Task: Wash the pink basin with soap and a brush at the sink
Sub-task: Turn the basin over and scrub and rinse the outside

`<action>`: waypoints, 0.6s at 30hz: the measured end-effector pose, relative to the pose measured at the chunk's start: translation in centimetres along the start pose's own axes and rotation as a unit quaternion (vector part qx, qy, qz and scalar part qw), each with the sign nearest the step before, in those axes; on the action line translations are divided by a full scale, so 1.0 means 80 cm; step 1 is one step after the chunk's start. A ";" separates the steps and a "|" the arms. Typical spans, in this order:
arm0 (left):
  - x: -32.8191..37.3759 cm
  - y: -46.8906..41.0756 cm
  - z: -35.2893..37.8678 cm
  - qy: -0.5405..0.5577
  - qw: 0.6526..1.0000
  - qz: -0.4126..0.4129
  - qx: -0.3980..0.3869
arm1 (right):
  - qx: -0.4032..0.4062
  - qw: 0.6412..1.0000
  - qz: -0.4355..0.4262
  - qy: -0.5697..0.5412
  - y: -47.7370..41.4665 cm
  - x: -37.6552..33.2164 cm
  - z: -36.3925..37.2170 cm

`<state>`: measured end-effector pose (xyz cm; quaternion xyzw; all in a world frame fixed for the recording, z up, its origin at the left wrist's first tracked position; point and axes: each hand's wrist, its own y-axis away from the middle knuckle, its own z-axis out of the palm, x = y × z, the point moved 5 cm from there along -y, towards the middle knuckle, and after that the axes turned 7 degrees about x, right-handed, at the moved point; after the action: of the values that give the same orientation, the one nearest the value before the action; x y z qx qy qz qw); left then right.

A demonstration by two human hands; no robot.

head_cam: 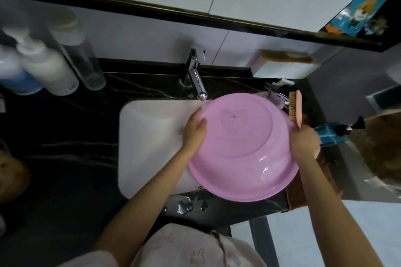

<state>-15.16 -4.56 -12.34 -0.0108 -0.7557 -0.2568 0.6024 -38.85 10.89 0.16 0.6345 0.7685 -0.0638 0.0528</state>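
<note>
At the tap [195, 78], left hand [193, 132] holds the upturned pink basin [243, 147], right hand [303, 141] the brush [295, 108].

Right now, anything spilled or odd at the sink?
Yes: water drops lie pooled on the dark counter at the front edge of the sink, beside the low rim of the basin. A small brown smudge also marks its upturned bottom. Nothing looks broken.

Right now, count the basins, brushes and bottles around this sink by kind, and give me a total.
Basin: 1
Brushes: 2, held brush, brush by the wall
Bottles: 4
Total: 7
</note>
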 end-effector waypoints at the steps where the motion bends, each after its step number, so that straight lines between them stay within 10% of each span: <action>1: -0.004 -0.005 -0.001 0.084 0.994 -0.060 -0.022 | 0.004 1.000 -0.005 -0.003 -0.001 -0.002 -0.001; 5: -0.038 0.003 0.002 0.249 0.943 -0.222 0.007 | 0.009 1.000 0.000 -0.006 0.003 0.004 0.000; 12: -0.056 0.090 0.010 0.243 0.961 -0.097 0.088 | 0.012 1.000 -0.005 -0.004 0.022 0.004 0.002; 18: -0.062 0.019 -0.019 0.237 0.948 -0.199 0.068 | 0.028 0.999 0.008 -0.029 0.049 0.010 0.013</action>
<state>-11.94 -2.38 -16.07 0.2423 -0.5933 -0.3148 0.7001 -35.11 12.20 -1.13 0.6397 0.7594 -0.1033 0.0580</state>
